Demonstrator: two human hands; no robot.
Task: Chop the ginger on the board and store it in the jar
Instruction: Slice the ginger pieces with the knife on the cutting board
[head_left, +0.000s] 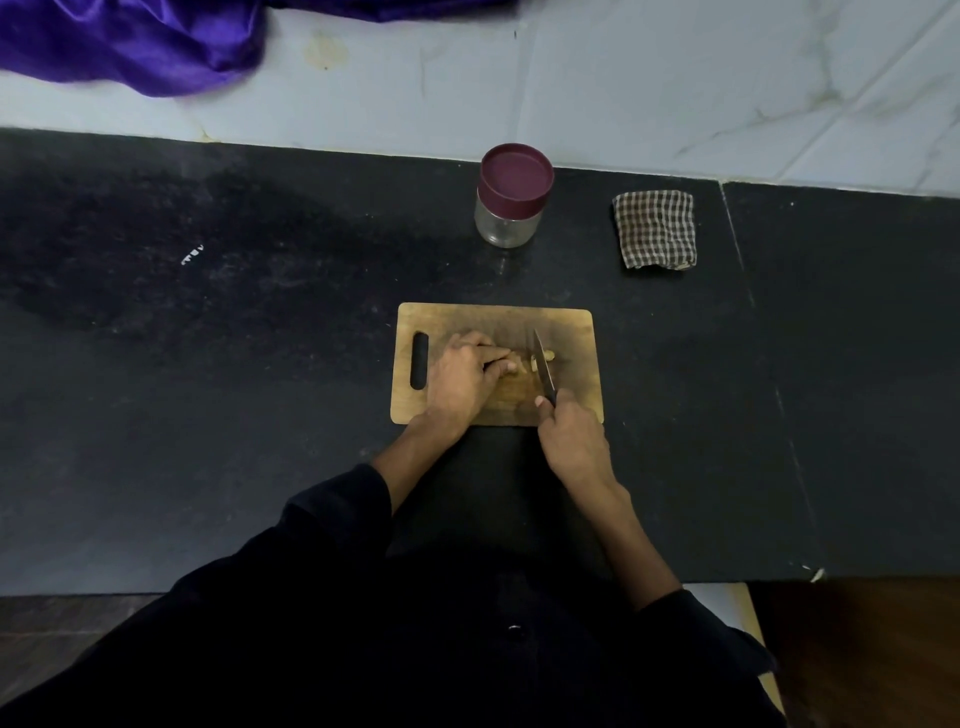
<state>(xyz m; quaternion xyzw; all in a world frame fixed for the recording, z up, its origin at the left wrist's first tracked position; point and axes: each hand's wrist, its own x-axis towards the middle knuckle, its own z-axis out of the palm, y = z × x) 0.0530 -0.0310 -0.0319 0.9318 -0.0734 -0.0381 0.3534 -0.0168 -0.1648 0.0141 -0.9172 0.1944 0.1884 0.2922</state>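
At frame centre, on the wooden board (571, 332), my left hand (462, 376) pins the ginger (519, 361) down with curled fingers, tips just beside the blade. My right hand (571, 436) is wrapped tight round the handle of the knife (543, 366), blade set across the ginger, a cut-off bit on its far side. Above the board, well apart: jar (506, 223), maroon lid (515, 176) on. Checked cloth (654, 228) to its right. Purple fabric (130, 41) upper left. All on a black counter (234, 338).
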